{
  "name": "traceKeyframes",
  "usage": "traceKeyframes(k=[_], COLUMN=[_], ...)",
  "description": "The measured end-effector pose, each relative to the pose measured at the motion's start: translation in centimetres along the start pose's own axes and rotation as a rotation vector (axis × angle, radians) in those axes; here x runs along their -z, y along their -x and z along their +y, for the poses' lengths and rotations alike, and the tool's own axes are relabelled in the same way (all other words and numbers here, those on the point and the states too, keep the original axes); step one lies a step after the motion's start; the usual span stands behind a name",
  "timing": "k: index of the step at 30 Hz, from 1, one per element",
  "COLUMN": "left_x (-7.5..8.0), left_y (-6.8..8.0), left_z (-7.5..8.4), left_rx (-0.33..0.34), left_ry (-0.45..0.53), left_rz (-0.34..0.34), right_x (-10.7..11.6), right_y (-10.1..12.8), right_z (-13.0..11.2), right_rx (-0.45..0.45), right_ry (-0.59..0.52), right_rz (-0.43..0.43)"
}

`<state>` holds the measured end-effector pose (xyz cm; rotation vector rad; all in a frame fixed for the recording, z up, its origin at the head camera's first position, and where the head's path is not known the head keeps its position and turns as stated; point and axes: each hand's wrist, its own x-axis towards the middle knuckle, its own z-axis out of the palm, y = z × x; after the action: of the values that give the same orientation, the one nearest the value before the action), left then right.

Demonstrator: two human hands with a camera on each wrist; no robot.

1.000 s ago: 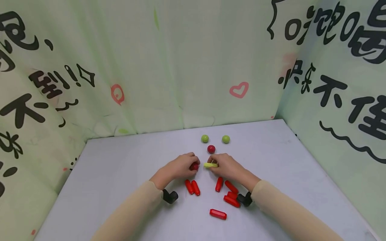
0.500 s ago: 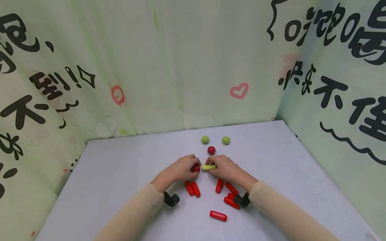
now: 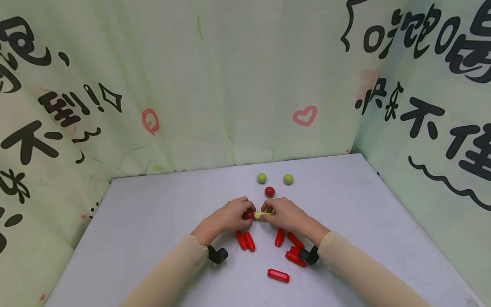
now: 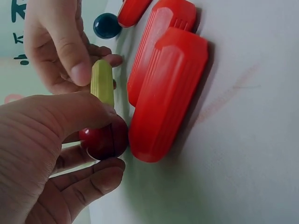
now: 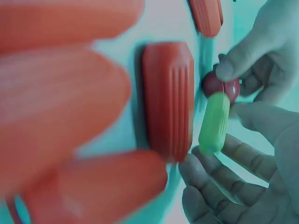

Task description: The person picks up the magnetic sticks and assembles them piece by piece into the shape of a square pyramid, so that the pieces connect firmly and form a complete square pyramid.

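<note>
My left hand point(image 3: 230, 215) pinches a glossy red ball point(image 4: 105, 142) between thumb and fingers, close above the white table. With thumb and fingers my right hand point(image 3: 289, 213) holds a short ribbed yellow-green rod point(image 5: 215, 122), which lies nearly level in the head view. The rod's left end meets the ball; whether they are joined cannot be told. Just in front of the left hand lie two red ribbed rods point(image 3: 249, 241) side by side. More red rods point(image 5: 168, 100) lie below the right hand, partly hidden by the wrist camera in the head view.
Behind the hands a loose red ball point(image 3: 270, 192) and two green balls, one left point(image 3: 261, 178) and one right point(image 3: 288, 179), sit on the table point(image 3: 153, 204). A single red rod point(image 3: 278, 275) lies nearest me. Printed curtains point(image 3: 261, 85) enclose the back and sides.
The right hand has shifted slightly left with the yellow-green rod, closing the gap to the red ball. The left hand has stayed almost in place, and the loose pieces look unmoved.
</note>
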<state>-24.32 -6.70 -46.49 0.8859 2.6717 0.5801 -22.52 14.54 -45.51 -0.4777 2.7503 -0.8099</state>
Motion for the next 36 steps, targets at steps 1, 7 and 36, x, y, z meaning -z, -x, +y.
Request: traceKeyframes(k=[1,7,36], left_x=[0.0,0.1,-0.2], left_y=[0.0,0.2,0.2], left_z=[0.0,-0.2,-1.2], left_rx=[0.003,0.011,-0.002], left_ry=[0.002,-0.002,0.008], left_rz=[0.000,0.012,0.033], right_x=[0.2,1.8,2.6], right_y=[0.0,-0.7,-1.9], right_z=[0.2,1.3,2.2], right_rx=[-0.002,0.047,-0.063], right_ry=[0.009,0.202,0.132], right_rz=[0.015,0.179,0.042])
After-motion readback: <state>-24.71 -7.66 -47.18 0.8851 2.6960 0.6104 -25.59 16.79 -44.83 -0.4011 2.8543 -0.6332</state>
